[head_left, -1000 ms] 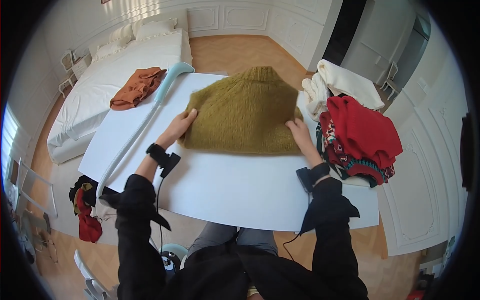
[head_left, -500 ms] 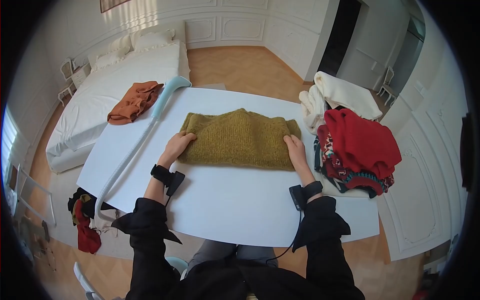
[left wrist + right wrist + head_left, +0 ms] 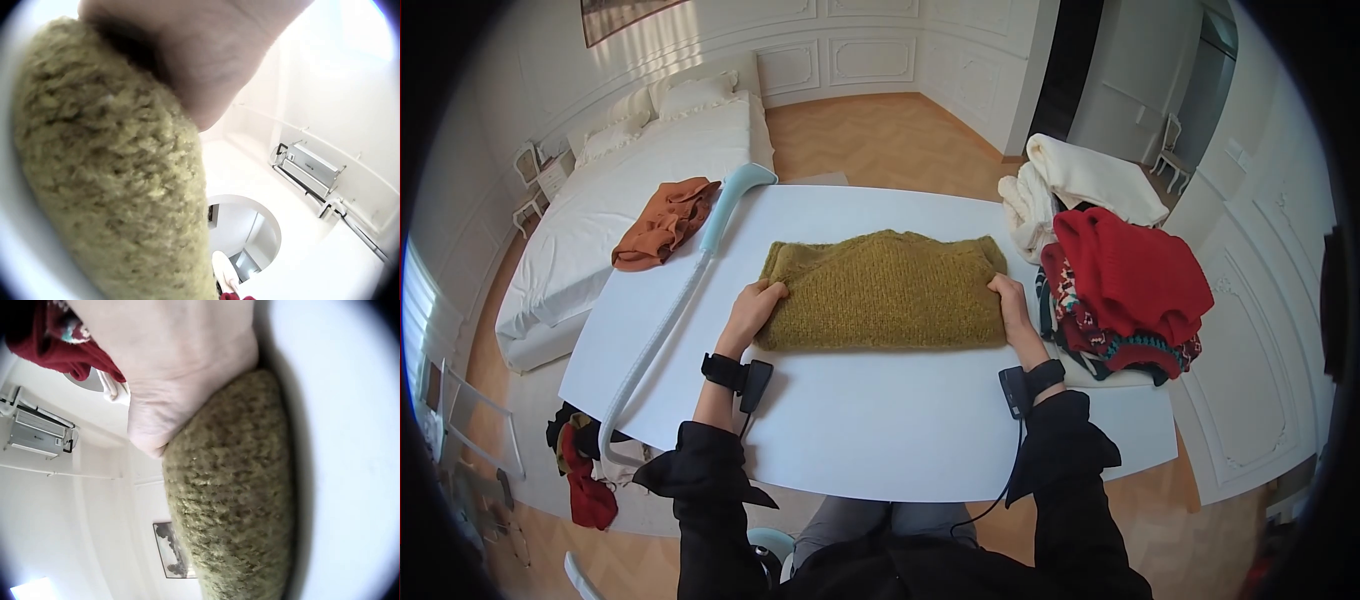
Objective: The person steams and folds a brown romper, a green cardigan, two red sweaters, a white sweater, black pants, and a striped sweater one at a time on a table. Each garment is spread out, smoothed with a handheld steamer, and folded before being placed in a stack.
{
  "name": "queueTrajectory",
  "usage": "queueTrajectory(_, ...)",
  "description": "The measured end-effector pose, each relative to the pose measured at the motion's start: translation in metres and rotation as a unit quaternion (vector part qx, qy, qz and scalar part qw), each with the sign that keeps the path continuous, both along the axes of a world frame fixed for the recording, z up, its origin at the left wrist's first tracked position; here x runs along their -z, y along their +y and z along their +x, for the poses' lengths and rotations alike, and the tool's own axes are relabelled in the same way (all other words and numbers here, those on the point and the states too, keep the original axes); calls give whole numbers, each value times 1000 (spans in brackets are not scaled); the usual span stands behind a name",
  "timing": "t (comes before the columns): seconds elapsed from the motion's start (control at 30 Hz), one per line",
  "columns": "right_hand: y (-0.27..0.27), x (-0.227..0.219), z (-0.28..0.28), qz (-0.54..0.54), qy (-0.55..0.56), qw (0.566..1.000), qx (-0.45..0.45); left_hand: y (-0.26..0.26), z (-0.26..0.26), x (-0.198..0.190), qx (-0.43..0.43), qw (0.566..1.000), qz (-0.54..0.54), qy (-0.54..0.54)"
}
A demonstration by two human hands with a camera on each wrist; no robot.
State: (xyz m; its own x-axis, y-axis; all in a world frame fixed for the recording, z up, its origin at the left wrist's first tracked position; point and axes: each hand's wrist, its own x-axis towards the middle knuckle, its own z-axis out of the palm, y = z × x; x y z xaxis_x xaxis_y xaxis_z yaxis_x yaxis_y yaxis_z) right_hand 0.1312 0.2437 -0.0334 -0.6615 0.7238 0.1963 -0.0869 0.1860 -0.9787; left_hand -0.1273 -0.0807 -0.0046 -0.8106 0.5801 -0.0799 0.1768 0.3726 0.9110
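Observation:
An olive-green knit sweater (image 3: 885,295), folded into a wide bundle, lies across the middle of the white table (image 3: 870,425). At its left end my left hand (image 3: 752,312) grips the edge, thumb on top. My right hand (image 3: 1016,308) holds the opposite end the same way. The left wrist view has the thick fuzzy sweater (image 3: 119,169) close up, under the left hand (image 3: 200,50). In the right wrist view, the right hand (image 3: 175,362) curls over the sweater's rounded edge (image 3: 231,475), and its fingertips are hidden.
To the right stands a pile with a red sweater (image 3: 1135,275) and a cream knit (image 3: 1095,180). On the left lie a rust-coloured garment (image 3: 665,225) and a pale blue steamer head (image 3: 735,205) with its hose (image 3: 655,345). Dark and red clothes (image 3: 590,495) are below the table's left edge.
The sweater's raised far part with the collar has come down, leaving a lower, flatter bundle. Both hands keep hold of its ends; the right has shifted slightly outward.

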Motion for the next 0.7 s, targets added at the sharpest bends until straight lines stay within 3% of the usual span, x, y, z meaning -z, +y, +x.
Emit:
queueTrajectory(0.17, -15, -14, 2, -66, -5, 998, 8, -1, 4, -1, 3, 1000, -8, 27)
queueTrajectory(0.23, -27, -25, 3, -83, 9, 996, -37, -1, 1, 3, 5, 999, -12, 36)
queueTrajectory(0.47, -15, -14, 3, -66, 0, 994, -85, 1, -1, 9, 1, 998, -7, 56)
queueTrajectory(0.7, -17, -6, 4, -63, 28, 995, -70, 1, 1, 5, -5, 995, -55, 88)
